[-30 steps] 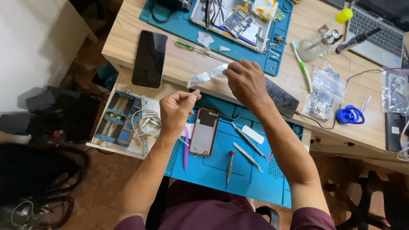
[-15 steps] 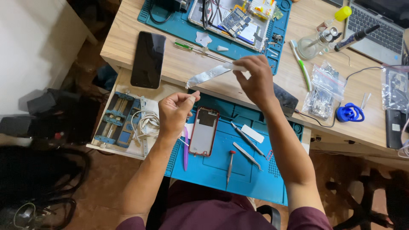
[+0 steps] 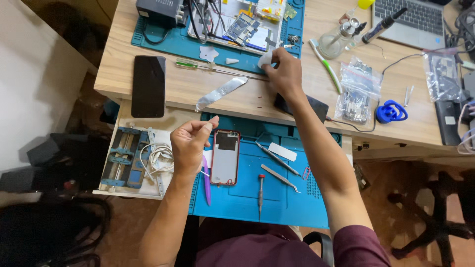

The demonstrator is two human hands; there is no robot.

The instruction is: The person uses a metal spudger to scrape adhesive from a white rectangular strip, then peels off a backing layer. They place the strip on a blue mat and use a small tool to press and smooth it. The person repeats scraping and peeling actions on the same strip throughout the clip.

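the right hand (image 3: pixel 283 73) reaches far forward, arm straight, fingers pinching a small white scrap (image 3: pixel 264 59) at the mat's edge. the left hand (image 3: pixel 192 142) hovers nearer, loosely curled, thumb meeting fingertips; whether it holds anything, i cannot tell. a phone (image 3: pixel 225 156) lies just right of it, a foil strip (image 3: pixel 221 92) between the hands.

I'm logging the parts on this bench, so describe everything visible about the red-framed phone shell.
The red-framed phone shell lies flat on the blue work mat, long side running away from the person. Its thin red rim surrounds a pale inner face with a dark rectangular patch near the far end. It looks like an opened housing with the screen removed. The left hand hovers just beside its left edge; contact cannot be told. A purple pry tool lies alongside.
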